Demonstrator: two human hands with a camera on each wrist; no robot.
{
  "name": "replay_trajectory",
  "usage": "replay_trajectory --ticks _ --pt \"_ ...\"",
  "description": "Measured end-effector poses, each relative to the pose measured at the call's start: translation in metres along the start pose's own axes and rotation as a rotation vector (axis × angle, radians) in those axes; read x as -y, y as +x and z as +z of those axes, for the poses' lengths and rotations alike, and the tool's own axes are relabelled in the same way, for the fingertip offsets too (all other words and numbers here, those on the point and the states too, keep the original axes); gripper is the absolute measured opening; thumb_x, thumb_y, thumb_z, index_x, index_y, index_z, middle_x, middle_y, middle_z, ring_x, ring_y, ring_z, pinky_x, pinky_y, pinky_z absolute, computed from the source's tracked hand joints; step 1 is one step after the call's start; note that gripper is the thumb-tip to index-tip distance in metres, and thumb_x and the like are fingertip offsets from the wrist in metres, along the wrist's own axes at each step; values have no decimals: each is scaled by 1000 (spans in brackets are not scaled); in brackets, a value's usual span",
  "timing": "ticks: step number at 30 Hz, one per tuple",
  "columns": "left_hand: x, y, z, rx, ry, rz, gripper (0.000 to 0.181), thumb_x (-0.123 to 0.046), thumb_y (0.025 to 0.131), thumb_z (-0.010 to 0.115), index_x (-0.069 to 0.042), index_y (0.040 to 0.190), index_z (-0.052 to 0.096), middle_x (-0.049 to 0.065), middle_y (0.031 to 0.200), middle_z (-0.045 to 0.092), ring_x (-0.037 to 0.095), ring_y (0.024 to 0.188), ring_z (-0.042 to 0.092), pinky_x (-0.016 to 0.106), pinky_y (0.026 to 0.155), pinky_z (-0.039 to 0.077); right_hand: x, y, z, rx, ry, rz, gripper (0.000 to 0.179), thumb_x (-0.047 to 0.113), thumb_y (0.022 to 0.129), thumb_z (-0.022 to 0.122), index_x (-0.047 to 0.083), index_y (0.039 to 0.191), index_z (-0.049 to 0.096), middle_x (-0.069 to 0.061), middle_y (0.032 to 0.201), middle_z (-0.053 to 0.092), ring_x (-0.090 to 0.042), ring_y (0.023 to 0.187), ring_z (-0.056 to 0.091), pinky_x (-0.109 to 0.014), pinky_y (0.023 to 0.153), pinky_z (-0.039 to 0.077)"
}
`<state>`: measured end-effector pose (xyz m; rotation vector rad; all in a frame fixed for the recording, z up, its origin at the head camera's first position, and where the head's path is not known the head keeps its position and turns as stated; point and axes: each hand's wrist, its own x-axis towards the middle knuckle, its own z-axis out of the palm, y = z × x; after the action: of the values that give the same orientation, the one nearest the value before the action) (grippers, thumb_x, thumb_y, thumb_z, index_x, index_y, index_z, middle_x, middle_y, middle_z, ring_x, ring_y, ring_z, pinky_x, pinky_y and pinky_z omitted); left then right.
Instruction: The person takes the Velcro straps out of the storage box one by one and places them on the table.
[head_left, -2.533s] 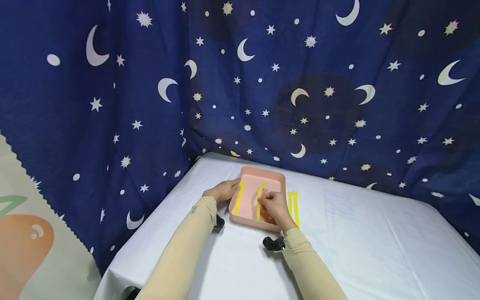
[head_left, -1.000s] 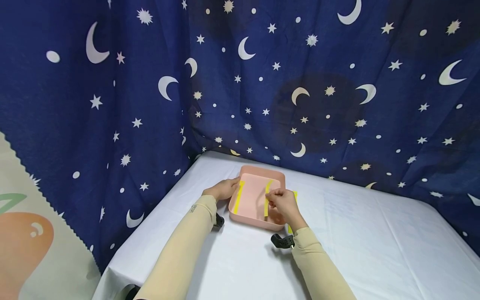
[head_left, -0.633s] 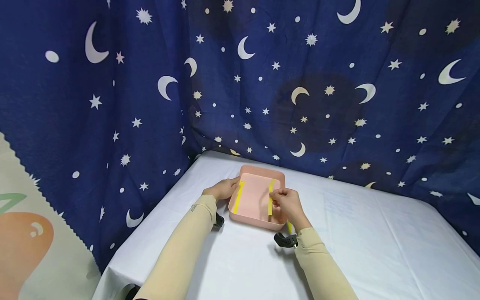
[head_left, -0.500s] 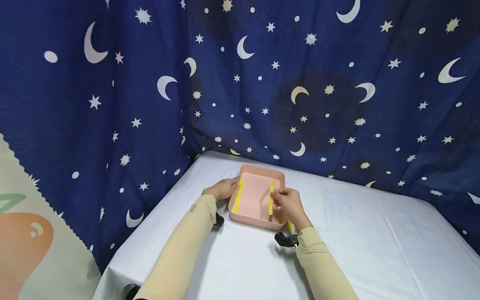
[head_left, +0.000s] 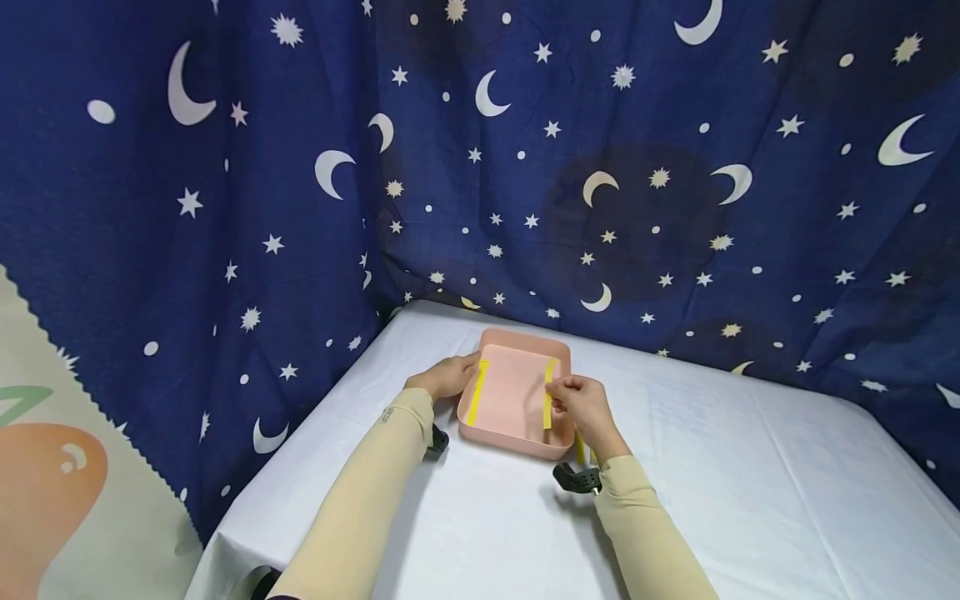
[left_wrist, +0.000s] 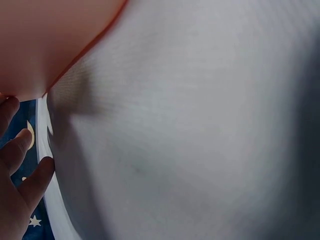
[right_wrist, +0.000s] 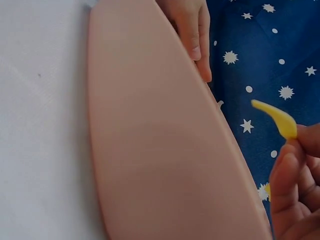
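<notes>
A shallow pink tray [head_left: 517,446] lies on the white-covered table. My left hand [head_left: 450,377] rests against its left side; in the left wrist view its fingers [left_wrist: 37,182] are spread and fairly straight, one fingertip at the tray wall [left_wrist: 50,45]. My right hand [head_left: 585,404] pinches a thin yellow strip [head_left: 548,412] between thumb and fingers, held upright-looking over the tray's right side. The right wrist view shows the pinched strip [right_wrist: 277,117] bending at its free end. Another yellow strip [head_left: 477,396] lies along the tray's left inner side.
More yellow strips [head_left: 580,450] lie on the table just right of the tray, mostly hidden by my right hand and wrist. The white table [head_left: 750,483] extends to the right. A dark blue curtain [head_left: 525,192] with moons and stars hangs behind.
My right hand has moved right with the yellow strip, from the middle of the tray to its right side. My left hand and the tray have stayed in place.
</notes>
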<state>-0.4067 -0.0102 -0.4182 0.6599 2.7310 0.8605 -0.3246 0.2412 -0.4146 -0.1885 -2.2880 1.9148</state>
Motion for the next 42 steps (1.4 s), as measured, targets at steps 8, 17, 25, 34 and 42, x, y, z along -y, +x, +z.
replay_trajectory --ticks 8,17,25,34,42 --pt "0 0 1 -5 2 6 51 -30 110 32 -19 160 27 5 163 32 27 151 32 43 125 28 2 -2 -5 -8 1 -14 9 2 93 65 -7 93 65 7 69 62 -6 61 56 -16 55 52" --pt "-1 1 0 -7 3 -3 51 -32 110 32 -20 160 27 4 163 32 28 151 32 44 125 27 2 0 -13 -12 -2 -4 9 2 94 65 -7 95 64 6 71 61 -5 62 57 -16 57 52" --pt "1 2 2 3 -16 -8 52 -33 110 34 -21 160 26 3 164 31 28 151 31 44 126 27 4 -2 -18 -1 0 -2 13 4 94 66 -9 98 64 6 72 62 -6 63 58 -16 58 53" --pt "3 4 2 -2 -5 -2 52 -31 110 33 -20 160 27 4 164 32 27 151 32 44 125 28 6 -1 -25 11 32 2 13 1 96 63 -11 100 64 7 71 64 -6 62 59 -17 58 55" --pt "0 1 2 -7 -9 1 51 -30 110 32 -18 160 27 5 164 32 27 151 32 43 125 27 6 -2 -31 15 19 18 16 4 97 63 -10 103 64 8 73 65 -7 65 59 -19 63 56"
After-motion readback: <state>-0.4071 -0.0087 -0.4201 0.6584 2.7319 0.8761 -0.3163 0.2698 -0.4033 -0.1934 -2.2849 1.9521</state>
